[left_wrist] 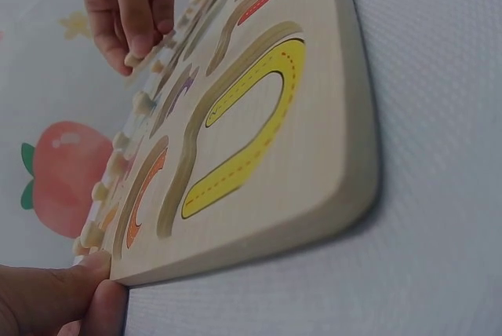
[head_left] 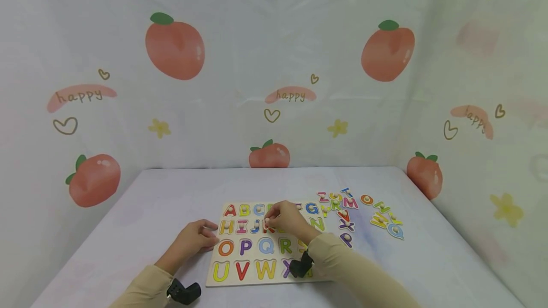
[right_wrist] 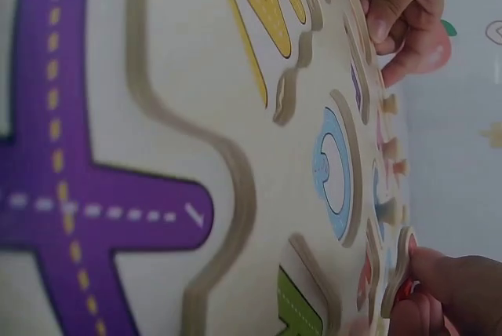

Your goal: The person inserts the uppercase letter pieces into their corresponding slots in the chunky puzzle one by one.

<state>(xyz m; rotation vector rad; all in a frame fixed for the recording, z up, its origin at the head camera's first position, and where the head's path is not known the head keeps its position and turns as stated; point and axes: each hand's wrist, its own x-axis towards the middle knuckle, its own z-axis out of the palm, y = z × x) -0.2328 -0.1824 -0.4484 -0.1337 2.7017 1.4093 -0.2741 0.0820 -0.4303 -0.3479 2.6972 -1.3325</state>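
A wooden alphabet puzzle board (head_left: 252, 285) lies on the table, with knobbed letters in its upper rows and bare printed recesses in its lower rows. My right hand (head_left: 287, 218) pinches a red letter piece (right_wrist: 400, 273), apparently the K, at the K recess. In the right wrist view that piece stands tilted against the board, its lower part hidden by the fingers. At the board's left edge, my left hand (head_left: 192, 239) grips the rim between thumb and finger, as the left wrist view shows. The right hand covers part of the two upper rows.
Several loose letters lie right of the board, among them a pink M (head_left: 350, 203), a purple P (head_left: 346, 239), an orange O (head_left: 366, 199) and a blue Q (head_left: 396, 231). A patterned curtain (head_left: 334, 146) stands behind the table.
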